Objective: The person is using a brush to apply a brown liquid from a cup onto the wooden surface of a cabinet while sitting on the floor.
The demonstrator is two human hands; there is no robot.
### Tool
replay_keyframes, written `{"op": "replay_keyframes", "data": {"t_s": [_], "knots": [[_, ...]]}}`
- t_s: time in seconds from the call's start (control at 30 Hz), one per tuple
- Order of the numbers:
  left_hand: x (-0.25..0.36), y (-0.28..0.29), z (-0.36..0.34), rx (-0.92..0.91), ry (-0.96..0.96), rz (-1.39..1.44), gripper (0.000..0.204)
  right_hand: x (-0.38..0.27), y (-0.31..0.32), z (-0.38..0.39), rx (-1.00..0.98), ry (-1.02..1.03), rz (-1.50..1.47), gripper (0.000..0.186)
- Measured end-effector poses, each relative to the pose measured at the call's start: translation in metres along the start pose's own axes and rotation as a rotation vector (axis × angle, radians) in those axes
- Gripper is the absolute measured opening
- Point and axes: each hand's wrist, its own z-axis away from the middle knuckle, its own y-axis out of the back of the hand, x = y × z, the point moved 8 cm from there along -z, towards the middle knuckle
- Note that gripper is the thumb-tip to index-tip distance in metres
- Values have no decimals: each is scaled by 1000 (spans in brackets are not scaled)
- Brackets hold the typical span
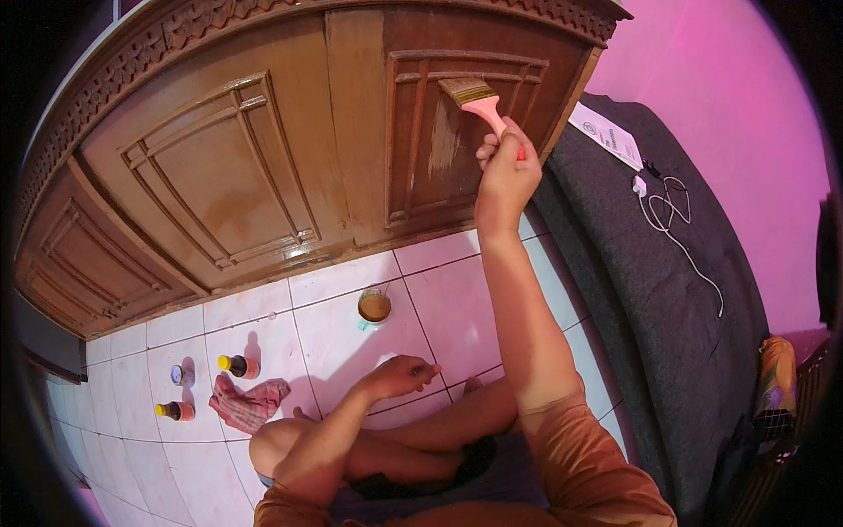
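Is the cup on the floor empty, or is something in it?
Not empty: brown liquid shows through the open top of the cup. I cannot tell how deep it is from above.

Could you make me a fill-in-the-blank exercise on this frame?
1. The brush is in the person's ____ hand.
2. The cup of brown liquid stands on the tiled ____.
3. The bottle nearest the crumpled cloth has a ____ cap.

Missing words: right; floor; yellow.
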Motion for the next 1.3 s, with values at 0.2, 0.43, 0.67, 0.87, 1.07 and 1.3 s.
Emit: {"op": "replay_keyframes", "data": {"t_s": [0.2, 0.43, 0.67, 0.87, 1.07, 1.3], "knots": [[5, -2, -3, -12, 0, 28, 60, 93, 60, 22, 95, -188, 126, 31], [4, 1, 2, 0, 30, 17, 58, 136, 97, 72, 109, -305, 109, 31], [2, 4, 3, 27, -17, 17, 60, 40, 14, 27, 74, -92, -87, 32], [13, -1, -3, -3, -29, 2, 57, 124, 72, 56, 70, -56, 319, 33], [-2, 1, 3, 18, -31, 49, 61, 60, 37, 61, -26, -53, 270, 32], [5, 1, -3, 20, -20, -10, 55, 53, 17, 42, -118, 360, 632, 31]]}}
